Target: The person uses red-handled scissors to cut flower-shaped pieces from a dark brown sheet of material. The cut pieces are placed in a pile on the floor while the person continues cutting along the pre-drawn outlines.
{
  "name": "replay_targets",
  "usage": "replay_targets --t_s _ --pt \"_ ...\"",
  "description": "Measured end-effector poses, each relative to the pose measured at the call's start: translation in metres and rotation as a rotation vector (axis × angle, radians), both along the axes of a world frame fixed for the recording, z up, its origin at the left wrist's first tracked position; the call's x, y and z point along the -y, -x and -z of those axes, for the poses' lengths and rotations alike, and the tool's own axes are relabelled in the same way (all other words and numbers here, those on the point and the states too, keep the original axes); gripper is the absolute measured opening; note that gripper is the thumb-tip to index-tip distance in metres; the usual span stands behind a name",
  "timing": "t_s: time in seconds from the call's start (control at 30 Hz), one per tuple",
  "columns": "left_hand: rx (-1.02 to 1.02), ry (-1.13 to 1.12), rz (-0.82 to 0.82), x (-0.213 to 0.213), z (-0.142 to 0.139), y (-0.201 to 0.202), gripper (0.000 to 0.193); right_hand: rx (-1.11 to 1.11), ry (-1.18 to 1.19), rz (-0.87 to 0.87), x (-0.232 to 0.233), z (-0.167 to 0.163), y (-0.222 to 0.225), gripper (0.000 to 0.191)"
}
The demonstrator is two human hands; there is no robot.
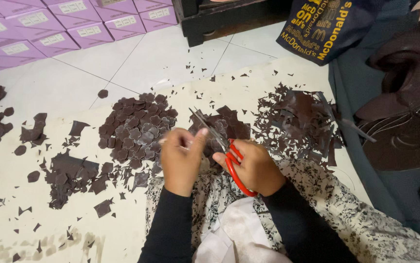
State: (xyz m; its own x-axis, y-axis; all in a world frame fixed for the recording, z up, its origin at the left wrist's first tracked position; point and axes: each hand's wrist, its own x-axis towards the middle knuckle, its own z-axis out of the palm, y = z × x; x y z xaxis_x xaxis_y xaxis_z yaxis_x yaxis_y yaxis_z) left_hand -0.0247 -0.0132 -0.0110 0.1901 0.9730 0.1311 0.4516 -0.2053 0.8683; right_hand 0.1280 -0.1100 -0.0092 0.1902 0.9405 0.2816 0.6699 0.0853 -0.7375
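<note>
White floor tiles carry a pale mat (pixel 249 92) strewn with dark offcuts. Your left hand (pixel 181 160) pinches a small dark piece (pixel 201 130) between its fingertips; it looks thin, light and floppy, so hold it near the edge, clear of the cut. Your right hand (pixel 255 166) is closed through the red handles of the scissors (pixel 219 146), blades aimed toward eleven o'clock, meeting the piece. A heap of cut flower shapes (pixel 137 129) lies at ten o'clock.

Black long sleeves; black-and-white floral patterned garment over lap; bare left hand (pixel 181 158), right hand (pixel 254 165).
</note>
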Motion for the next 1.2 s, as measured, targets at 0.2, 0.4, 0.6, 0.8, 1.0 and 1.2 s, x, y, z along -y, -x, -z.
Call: replay_targets --t_s 0.2,0.4,0.6,0.8,1.0,1.2 --pt "0.476 0.563 0.459 0.001 0.035 -0.010 0.062 -0.227 0.042 -0.020 0.002 0.000 0.005 0.043" --pt "1.140 0.558 0.245 0.011 0.045 -0.017 0.042 -0.536 0.078 -0.163 0.000 0.012 0.013 0.040" --pt "1.317 0.403 0.020 0.013 0.015 -0.019 0.022 -0.641 0.224 -0.179 -0.003 0.017 0.018 0.041" --pt "1.207 0.345 -0.033 0.015 0.004 -0.023 0.015 -0.702 0.152 -0.232 -0.003 0.020 0.018 0.044" --pt "1.049 0.348 -0.114 0.018 -0.006 -0.026 0.010 -0.689 0.214 -0.230 -0.005 0.021 0.012 0.053" --pt "0.981 0.310 -0.119 0.019 -0.010 -0.028 0.009 -0.751 0.246 -0.178 -0.004 0.021 0.010 0.051"
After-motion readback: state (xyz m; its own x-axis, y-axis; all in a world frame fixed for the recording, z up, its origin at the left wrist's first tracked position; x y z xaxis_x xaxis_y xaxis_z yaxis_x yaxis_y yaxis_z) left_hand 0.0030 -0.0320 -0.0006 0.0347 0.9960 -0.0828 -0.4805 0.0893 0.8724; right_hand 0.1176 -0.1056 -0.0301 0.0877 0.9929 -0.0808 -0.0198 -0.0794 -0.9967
